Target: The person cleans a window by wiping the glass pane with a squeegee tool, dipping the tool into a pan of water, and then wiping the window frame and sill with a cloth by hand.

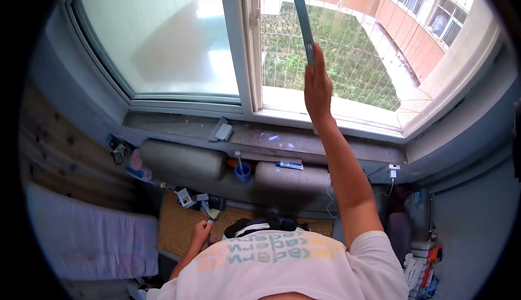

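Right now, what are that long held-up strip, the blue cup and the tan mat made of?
The long blue-grey strip has a flat, even surface: maybe painted metal or plastic, I can't tell which. The blue cup seems smooth plastic, from its solid, even colour. The tan mat looks matte, perhaps woven straw, from its fine grain.

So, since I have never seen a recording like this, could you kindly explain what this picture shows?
There is no machine here: one person works with bare hands, and the single picture comes from a camera worn on the head, looking forward and down. The right hand is raised before the open side of the window, gripping the lower end of a long, flat strip. The left hand is low, over the woven mat; whether it holds anything is unclear. A blue cup and a tube are below the sill, and small boxes lie by the mat's far edge.
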A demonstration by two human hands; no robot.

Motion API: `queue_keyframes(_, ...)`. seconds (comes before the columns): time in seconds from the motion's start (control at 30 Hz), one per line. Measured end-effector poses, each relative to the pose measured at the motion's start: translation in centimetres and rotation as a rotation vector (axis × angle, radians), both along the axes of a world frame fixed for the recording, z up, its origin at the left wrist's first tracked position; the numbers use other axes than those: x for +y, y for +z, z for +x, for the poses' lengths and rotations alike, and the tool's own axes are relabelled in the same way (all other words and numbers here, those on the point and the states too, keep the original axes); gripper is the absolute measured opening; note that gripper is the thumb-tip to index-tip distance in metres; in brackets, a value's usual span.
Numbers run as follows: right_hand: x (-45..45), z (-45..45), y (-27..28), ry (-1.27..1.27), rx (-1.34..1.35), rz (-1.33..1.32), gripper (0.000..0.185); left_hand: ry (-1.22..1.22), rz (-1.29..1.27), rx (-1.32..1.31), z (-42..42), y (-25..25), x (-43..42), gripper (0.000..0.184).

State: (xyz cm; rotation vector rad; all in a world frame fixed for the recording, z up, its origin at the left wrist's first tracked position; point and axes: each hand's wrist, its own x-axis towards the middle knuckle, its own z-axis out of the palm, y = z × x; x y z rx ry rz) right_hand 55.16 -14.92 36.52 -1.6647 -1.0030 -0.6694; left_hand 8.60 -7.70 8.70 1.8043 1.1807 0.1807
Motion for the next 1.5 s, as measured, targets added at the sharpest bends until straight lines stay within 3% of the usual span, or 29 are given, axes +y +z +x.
queue_keyframes(0.1, 2.7, 0.4, 0.3, -0.027, 0.044, 0.029, 0.055, 0.001, 0.060, 0.033, -0.5, -1.5, 0.6, 0.023)
queue_keyframes(0.2, 2.4, 1.0, -7.7, -0.192, 0.012, -0.007, 0.056, -0.106, 0.143, 0.031, -2.8, -6.2, 1.9, 0.026)
queue_keyframes(0.23, 1.1, 0.2, -10.7, -0.233, 0.072, -0.066, 0.056, -0.086, 0.068, -0.082, -4.6, -9.6, 2.4, 0.027)
queue_keyframes(0.27, -1.0, -0.6, -13.0, -0.240, 0.171, -0.175, 0.055, -0.184, 0.231, 0.052, -6.0, -11.8, 3.3, 0.025)
queue_keyframes(0.3, -2.9, -1.5, -15.1, -0.225, 0.265, -0.281, 0.055, -0.197, 0.222, 0.087, -6.8, -12.7, 3.7, 0.025)
queue_keyframes(0.37, -6.6, -2.6, -19.4, -0.251, 0.311, -0.351, 0.058, -0.161, 0.118, 0.113, -7.2, -12.3, 4.1, 0.025)
queue_keyframes(0.47, -12.2, -2.4, -25.6, -0.343, 0.445, -0.688, 0.057, -0.105, 0.025, 0.114, -7.2, -10.1, 5.2, 0.026)
queue_keyframes(0.57, -18.6, -2.0, -26.7, -0.396, 0.461, -0.883, 0.055, -0.076, -0.015, 0.097, -5.3, -7.3, 5.6, 0.026)
queue_keyframes(0.67, -23.2, -2.0, -24.7, -0.382, 0.319, -0.798, 0.052, -0.145, 0.071, 0.069, -3.1, -6.8, 6.1, 0.028)
queue_keyframes(0.73, -25.0, -1.6, -21.2, -0.413, 0.232, -0.639, 0.049, -0.152, 0.077, 0.089, -0.8, -5.4, 5.2, 0.028)
queue_keyframes(0.83, -26.1, 1.5, -17.8, -0.504, 0.116, -0.271, 0.041, -0.299, 0.174, 0.104, 0.6, -7.1, 5.4, 0.028)
queue_keyframes(0.9, -26.0, 5.0, -12.6, -0.541, 0.196, -0.031, 0.037, -0.335, 0.182, 0.126, 1.5, -8.4, 5.4, 0.027)
queue_keyframes(0.97, -26.1, 8.5, -7.8, -0.516, 0.298, 0.157, 0.034, -0.381, 0.204, 0.170, 4.7, -4.2, 3.1, 0.027)
queue_keyframes(1.03, -26.5, 12.3, -6.3, -0.598, 0.373, 0.184, 0.035, -0.300, -0.118, 0.128, 4.8, -6.2, 5.2, 0.028)
queue_keyframes(1.07, -26.7, 14.0, -7.0, -0.609, 0.327, 0.173, 0.036, -0.329, 0.002, 0.136, 4.8, -5.5, 4.7, 0.028)
queue_keyframes(1.13, -27.3, 16.0, -10.0, -0.604, 0.290, 0.158, 0.036, -0.304, 0.154, 0.186, 8.4, 0.9, 0.4, 0.028)
queue_keyframes(1.27, -29.0, 14.3, -21.1, -0.618, 0.442, 0.067, 0.036, -0.302, 0.217, 0.299, 7.3, 1.1, -0.5, 0.028)
queue_keyframes(1.33, -30.0, 11.5, -25.6, -0.608, 0.450, 0.054, 0.037, -0.298, -0.035, 0.057, 4.1, -1.9, 1.0, 0.027)
queue_keyframes(1.43, -32.4, 7.5, -30.8, -0.608, 0.713, -0.126, 0.039, -0.310, -0.245, -0.113, -0.7, -7.1, 3.9, 0.027)
queue_keyframes(1.5, -33.9, 5.1, -32.7, -0.621, 0.803, -0.184, 0.038, -0.261, -0.294, -0.119, -0.8, -6.9, 2.6, 0.027)
